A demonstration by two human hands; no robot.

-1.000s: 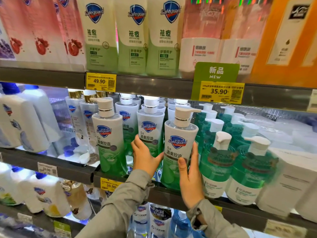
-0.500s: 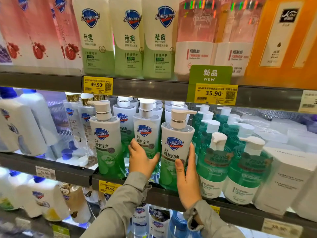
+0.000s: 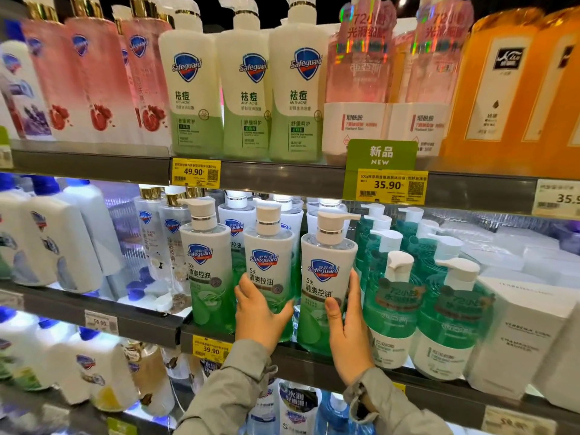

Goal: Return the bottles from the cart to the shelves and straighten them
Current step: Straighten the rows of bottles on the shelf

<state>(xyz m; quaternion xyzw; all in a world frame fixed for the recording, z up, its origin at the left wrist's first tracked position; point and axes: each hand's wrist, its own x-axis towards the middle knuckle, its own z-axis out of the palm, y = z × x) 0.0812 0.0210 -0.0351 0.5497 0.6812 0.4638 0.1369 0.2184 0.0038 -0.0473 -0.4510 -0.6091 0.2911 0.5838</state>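
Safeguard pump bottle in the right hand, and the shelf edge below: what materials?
Safeguard pump bottle: probably clear glossy plastic, green liquid showing through below a white label; beige pump matte plastic, shiny ring. Shelf edge: dark, smooth; metal or plastic, cannot tell.

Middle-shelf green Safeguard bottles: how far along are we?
Done: left bottle stands upright, label forward. In hand: left hand grips the middle bottle, right hand the right bottle, its pump pointing sideways. Remaining: cart out of view, so leftover stock can't be judged.
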